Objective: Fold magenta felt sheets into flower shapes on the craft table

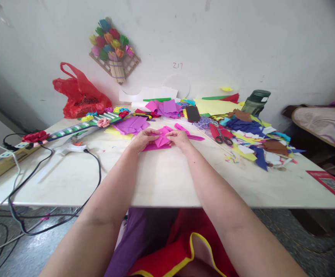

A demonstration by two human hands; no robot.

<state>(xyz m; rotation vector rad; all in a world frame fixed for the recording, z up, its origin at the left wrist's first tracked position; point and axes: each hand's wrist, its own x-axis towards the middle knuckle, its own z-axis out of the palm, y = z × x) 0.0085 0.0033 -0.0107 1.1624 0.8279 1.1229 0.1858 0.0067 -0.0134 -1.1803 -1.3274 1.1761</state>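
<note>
Both my hands meet over a folded piece of pink paper (162, 139) lying on the white table (167, 181). My left hand (144, 139) pinches its left side. My right hand (180, 138) grips its right side. More pink sheets (184, 130) lie just behind the fingers, and purple sheets (132, 124) lie to the back left.
Red scissors (221, 134), a dark phone (193, 113) and a heap of coloured paper scraps (254, 138) fill the right. A white glue gun (69, 148) with a black cord (98, 173) lies left, beside a flower-decorated strip (77, 127) and a red bag (80, 94).
</note>
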